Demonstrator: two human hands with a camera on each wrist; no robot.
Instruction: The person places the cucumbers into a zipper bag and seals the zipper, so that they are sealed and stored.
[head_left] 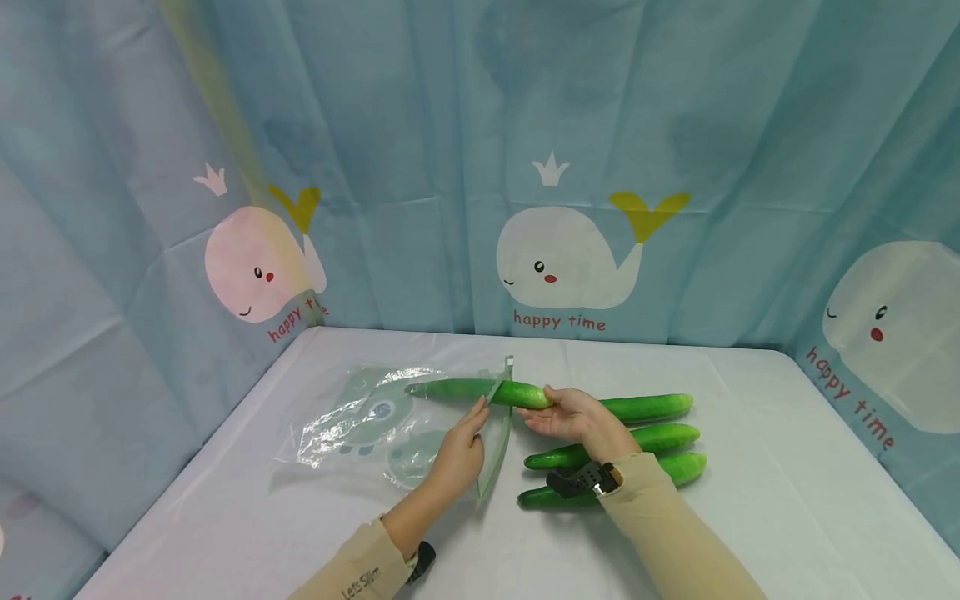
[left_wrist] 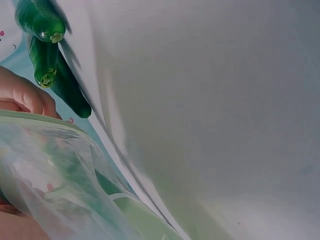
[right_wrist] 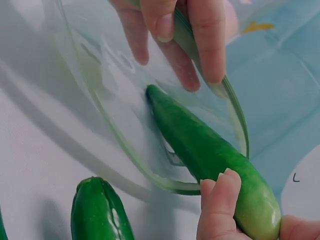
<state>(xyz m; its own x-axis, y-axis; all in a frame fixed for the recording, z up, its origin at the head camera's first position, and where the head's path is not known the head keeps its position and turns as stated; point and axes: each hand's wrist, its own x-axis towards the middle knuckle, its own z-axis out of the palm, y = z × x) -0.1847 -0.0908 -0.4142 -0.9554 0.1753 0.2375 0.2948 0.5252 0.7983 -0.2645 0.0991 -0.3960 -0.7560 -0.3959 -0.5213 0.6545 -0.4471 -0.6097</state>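
In the head view, my right hand [head_left: 576, 419] grips the pale end of a green cucumber [head_left: 525, 394]. Most of that cucumber lies inside a clear zip bag [head_left: 337, 421] with a green printed pattern, its dark tip pointing left. My left hand [head_left: 456, 457] pinches the bag's green-edged mouth and keeps it spread. The right wrist view shows the cucumber [right_wrist: 200, 140] passing through the open mouth, with left fingers [right_wrist: 207, 40] over the upper rim and right fingers [right_wrist: 222, 197] at the pale end. Part of my left hand is hidden behind the plastic in the left wrist view.
Right of the bag lie three more cucumbers, a far one [head_left: 652, 407], a middle one [head_left: 667, 436] and a near one [head_left: 686, 468], partly covered by my right hand and forearm. A white table [head_left: 780, 500] carries everything. Blue whale-print curtains [head_left: 420, 167] hang behind and at both sides.
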